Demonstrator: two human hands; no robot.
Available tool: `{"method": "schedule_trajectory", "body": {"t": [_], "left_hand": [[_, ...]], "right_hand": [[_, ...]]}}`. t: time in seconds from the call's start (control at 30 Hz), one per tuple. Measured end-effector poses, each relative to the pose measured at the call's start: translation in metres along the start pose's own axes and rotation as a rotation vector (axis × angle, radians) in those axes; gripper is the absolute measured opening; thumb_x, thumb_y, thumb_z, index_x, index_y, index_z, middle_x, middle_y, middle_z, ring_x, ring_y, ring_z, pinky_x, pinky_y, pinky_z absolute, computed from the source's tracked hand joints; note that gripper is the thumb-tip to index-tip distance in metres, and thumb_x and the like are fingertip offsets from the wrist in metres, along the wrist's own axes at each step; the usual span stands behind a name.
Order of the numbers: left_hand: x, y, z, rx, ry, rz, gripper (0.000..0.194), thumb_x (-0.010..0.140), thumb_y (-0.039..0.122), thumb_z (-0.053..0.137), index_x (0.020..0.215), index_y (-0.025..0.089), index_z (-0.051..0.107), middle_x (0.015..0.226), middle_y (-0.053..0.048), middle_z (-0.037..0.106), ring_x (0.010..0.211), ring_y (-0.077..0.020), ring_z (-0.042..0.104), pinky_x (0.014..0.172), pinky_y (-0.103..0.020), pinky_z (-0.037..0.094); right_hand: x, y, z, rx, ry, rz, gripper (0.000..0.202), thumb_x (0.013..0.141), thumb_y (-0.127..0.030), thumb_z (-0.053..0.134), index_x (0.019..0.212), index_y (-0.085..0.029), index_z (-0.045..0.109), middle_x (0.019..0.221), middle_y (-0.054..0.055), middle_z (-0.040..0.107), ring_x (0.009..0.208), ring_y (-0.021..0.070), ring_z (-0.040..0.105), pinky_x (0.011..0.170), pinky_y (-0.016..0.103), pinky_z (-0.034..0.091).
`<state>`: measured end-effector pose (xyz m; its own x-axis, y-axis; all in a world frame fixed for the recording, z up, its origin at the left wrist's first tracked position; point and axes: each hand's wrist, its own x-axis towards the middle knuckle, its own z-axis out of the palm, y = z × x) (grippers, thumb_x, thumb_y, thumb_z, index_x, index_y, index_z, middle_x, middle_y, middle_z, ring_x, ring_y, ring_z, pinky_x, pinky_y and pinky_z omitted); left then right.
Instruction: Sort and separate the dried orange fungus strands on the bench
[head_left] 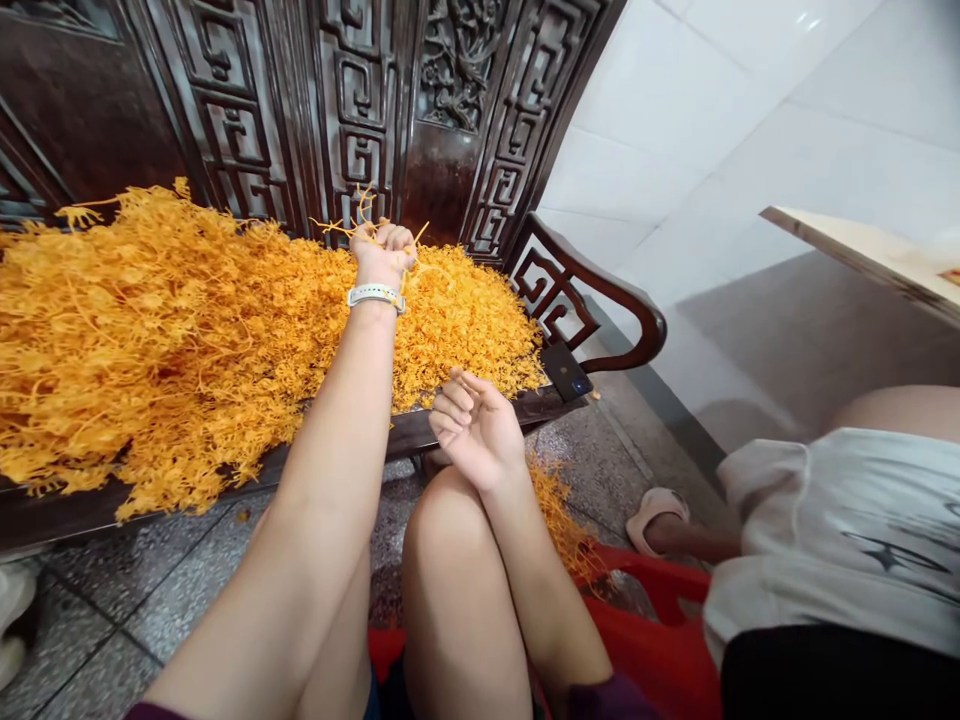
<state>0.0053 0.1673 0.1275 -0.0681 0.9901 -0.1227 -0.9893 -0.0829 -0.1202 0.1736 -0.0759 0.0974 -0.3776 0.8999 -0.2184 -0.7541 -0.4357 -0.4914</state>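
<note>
My left hand (384, 247), with a pale band on its wrist, reaches over the bench and is closed around a few thin orange branching strands (341, 227). Their ends stick out on both sides of the fist. Beneath and around it lies a large heap of similar orange strands (172, 320), plastic-looking, with small frilled tips. Above my knee, at the bench's front edge, my right hand (480, 430) is turned palm up. Its fingers are loosely curled, with the thumb apart, and nothing shows in the palm.
The dark carved wooden bench (442, 180) has a curved armrest (652, 325). A black phone (566, 372) lies at its right end. More orange strands (559, 510) hang by a red plastic stool (652, 640). Another person's leg (705, 540) is at the right, below a wooden board edge (847, 250).
</note>
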Motion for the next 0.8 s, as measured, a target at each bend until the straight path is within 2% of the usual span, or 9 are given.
{"method": "schedule_trajectory", "body": {"t": [0.1, 0.2, 0.3, 0.37, 0.4, 0.47, 0.57, 0.67, 0.8], "left_hand": [[-0.005, -0.008, 0.003, 0.031, 0.016, -0.048, 0.029, 0.103, 0.018, 0.038, 0.075, 0.024, 0.038, 0.04, 0.008, 0.026, 0.033, -0.0089, 0.018, 0.039, -0.026, 0.019], [-0.013, -0.018, 0.006, 0.035, 0.007, -0.135, 0.031, 0.106, 0.025, 0.038, 0.075, 0.023, 0.04, 0.041, 0.009, 0.026, 0.032, -0.0075, 0.018, 0.038, -0.025, 0.018], [-0.019, -0.03, 0.006, 0.01, 0.008, -0.211, 0.035, 0.109, 0.03, 0.035, 0.074, 0.022, 0.04, 0.041, 0.009, 0.024, 0.031, -0.0063, 0.018, 0.036, -0.022, 0.017], [-0.022, -0.036, 0.005, 0.007, 0.013, -0.236, 0.037, 0.109, 0.03, 0.034, 0.073, 0.022, 0.04, 0.04, 0.01, 0.023, 0.031, -0.0061, 0.018, 0.036, -0.021, 0.016], [-0.022, -0.039, 0.004, 0.011, 0.017, -0.243, 0.037, 0.109, 0.03, 0.034, 0.073, 0.022, 0.04, 0.04, 0.009, 0.023, 0.031, -0.0061, 0.018, 0.036, -0.021, 0.016], [-0.022, -0.042, 0.003, 0.019, 0.026, -0.253, 0.038, 0.109, 0.031, 0.033, 0.073, 0.022, 0.041, 0.041, 0.009, 0.024, 0.031, -0.0061, 0.017, 0.035, -0.021, 0.015], [-0.018, -0.041, 0.003, 0.012, 0.029, -0.244, 0.038, 0.109, 0.031, 0.033, 0.073, 0.022, 0.041, 0.041, 0.01, 0.024, 0.031, -0.0058, 0.017, 0.036, -0.021, 0.016], [-0.013, -0.032, 0.005, 0.015, 0.043, -0.185, 0.036, 0.108, 0.031, 0.037, 0.073, 0.023, 0.04, 0.041, 0.01, 0.024, 0.031, -0.006, 0.017, 0.037, -0.022, 0.017], [-0.012, -0.023, 0.005, 0.042, 0.083, -0.166, 0.036, 0.107, 0.036, 0.041, 0.074, 0.024, 0.039, 0.042, 0.01, 0.023, 0.032, -0.0063, 0.015, 0.036, -0.023, 0.015]], "right_hand": [[0.02, -0.005, -0.008, -0.1, 0.134, -0.149, 0.028, 0.083, -0.02, 0.077, 0.104, -0.021, 0.058, 0.07, -0.008, 0.041, 0.053, 0.0063, 0.032, 0.049, 0.018, 0.032], [0.052, -0.011, -0.021, -0.389, 0.339, -0.419, 0.058, 0.077, -0.033, 0.086, 0.124, -0.027, 0.052, 0.094, -0.002, 0.057, 0.063, 0.0088, 0.047, 0.057, 0.022, 0.042], [0.09, -0.019, -0.034, -0.8, 0.506, -0.727, 0.088, 0.073, -0.047, 0.088, 0.146, -0.029, 0.043, 0.14, 0.011, 0.054, 0.104, 0.0191, 0.06, 0.085, 0.032, 0.052], [0.111, -0.027, -0.041, -0.916, 0.448, -0.792, 0.082, 0.073, -0.051, 0.087, 0.143, -0.026, 0.05, 0.149, 0.014, 0.051, 0.12, 0.023, 0.058, 0.096, 0.035, 0.05], [0.119, -0.03, -0.044, -0.9, 0.377, -0.767, 0.072, 0.075, -0.052, 0.084, 0.135, -0.023, 0.057, 0.142, 0.014, 0.057, 0.117, 0.0222, 0.059, 0.094, 0.034, 0.051], [0.129, -0.035, -0.047, -0.791, 0.237, -0.679, 0.05, 0.08, -0.055, 0.08, 0.113, -0.02, 0.065, 0.112, 0.009, 0.068, 0.094, 0.017, 0.063, 0.081, 0.03, 0.051], [0.126, -0.033, -0.05, -0.714, 0.148, -0.568, 0.042, 0.082, -0.058, 0.078, 0.092, -0.02, 0.065, 0.075, -0.001, 0.062, 0.064, 0.0109, 0.054, 0.063, 0.025, 0.044], [0.108, -0.023, -0.056, -0.792, 0.088, -0.438, 0.042, 0.083, -0.058, 0.078, 0.08, -0.02, 0.061, 0.061, -0.005, 0.053, 0.055, 0.0093, 0.046, 0.056, 0.023, 0.037], [0.078, -0.008, -0.057, -0.853, -0.086, -0.155, 0.047, 0.087, -0.058, 0.077, 0.072, -0.022, 0.049, 0.054, -0.009, 0.036, 0.05, 0.0081, 0.034, 0.054, 0.023, 0.031]]}}
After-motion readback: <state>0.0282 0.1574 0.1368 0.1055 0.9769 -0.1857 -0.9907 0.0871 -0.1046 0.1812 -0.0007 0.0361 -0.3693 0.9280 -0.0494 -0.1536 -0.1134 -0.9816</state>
